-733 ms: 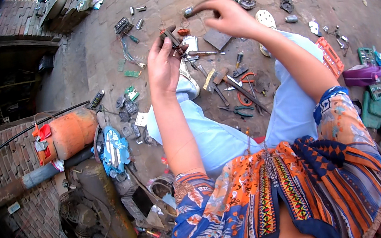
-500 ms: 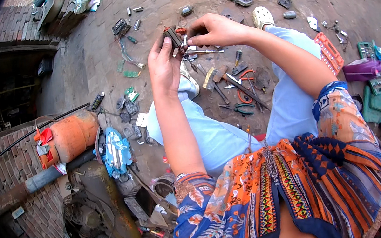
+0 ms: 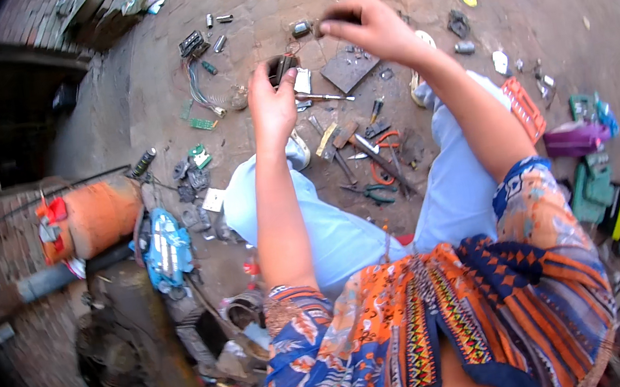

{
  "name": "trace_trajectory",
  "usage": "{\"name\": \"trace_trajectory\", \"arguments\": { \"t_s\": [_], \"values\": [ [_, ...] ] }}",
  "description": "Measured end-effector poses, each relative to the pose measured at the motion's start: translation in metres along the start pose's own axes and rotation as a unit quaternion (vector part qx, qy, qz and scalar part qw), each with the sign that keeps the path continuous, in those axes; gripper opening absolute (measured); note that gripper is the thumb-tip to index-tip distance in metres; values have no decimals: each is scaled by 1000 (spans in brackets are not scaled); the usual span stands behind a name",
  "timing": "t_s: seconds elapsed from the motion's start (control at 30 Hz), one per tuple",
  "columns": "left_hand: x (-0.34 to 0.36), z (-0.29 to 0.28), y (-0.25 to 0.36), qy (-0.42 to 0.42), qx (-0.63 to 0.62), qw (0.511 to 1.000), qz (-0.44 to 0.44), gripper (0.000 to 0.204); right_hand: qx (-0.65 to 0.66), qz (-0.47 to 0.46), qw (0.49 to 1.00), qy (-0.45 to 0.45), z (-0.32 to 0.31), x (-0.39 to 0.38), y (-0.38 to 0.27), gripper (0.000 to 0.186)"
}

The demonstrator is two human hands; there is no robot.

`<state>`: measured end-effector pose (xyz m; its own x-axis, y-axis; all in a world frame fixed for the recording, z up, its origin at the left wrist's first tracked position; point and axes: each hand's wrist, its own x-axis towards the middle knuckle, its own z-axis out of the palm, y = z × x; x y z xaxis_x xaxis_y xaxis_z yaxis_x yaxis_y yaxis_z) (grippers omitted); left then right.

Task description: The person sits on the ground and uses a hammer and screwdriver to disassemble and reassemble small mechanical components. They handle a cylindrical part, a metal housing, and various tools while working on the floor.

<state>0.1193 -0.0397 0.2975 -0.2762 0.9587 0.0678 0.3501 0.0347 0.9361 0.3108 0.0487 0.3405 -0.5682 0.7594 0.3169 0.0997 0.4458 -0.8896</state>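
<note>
My left hand (image 3: 274, 111) is closed around a dark metal block (image 3: 283, 67) with reddish, coil-like bits at its far end. The thumb lies along its near side. Up and to the right, my right hand (image 3: 375, 26) is raised, thumb and fingertips brought together in a pinch, somewhat blurred. A faint reddish strand seems to run from the block towards these fingertips, but what they hold is too small to make out. Beneath the hands lie a flat dark metal plate (image 3: 350, 67) and a long thin screwdriver-like tool (image 3: 325, 97).
Between my legs lie a hammer (image 3: 375, 151), orange-handled pliers (image 3: 381, 171) and green-handled pliers (image 3: 378, 192). Metal cylinders and a wired part (image 3: 192, 45) are scattered beyond. An orange gas cylinder (image 3: 96, 219) lies left; a red tool tray (image 3: 524, 112) and purple case (image 3: 576, 140) sit right.
My right hand has moved away from the block, up and to the right. My left hand still holds the block, slightly lower. The whole view has shifted a little.
</note>
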Motion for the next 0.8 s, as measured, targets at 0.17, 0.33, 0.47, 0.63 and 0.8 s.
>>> {"name": "trace_trajectory", "arguments": {
  "t_s": [0.17, 0.33, 0.47, 0.63, 0.8],
  "values": [
    [-2, -8, 3, 15, -85, 993, -77, 30, -42, -10, 994, -96, 14, -12, -32, 15],
    [6, 11, 9, 70, 11, 997, -42, 31, -44, 19, 995, -83, 4, -23, -40, 12],
    [6, -6, 10, -32, -441, 890, -107, 30, -27, 56, 998, -13, -25, -9, -25, 14],
    [3, -5, 21, 19, -411, 907, -91, 31, -125, 121, 981, -86, -28, -7, -4, 23],
    [-1, 6, 16, 14, -296, 951, -86, 38, -91, 96, 986, -100, 22, -10, -13, 33]
  ]
}}
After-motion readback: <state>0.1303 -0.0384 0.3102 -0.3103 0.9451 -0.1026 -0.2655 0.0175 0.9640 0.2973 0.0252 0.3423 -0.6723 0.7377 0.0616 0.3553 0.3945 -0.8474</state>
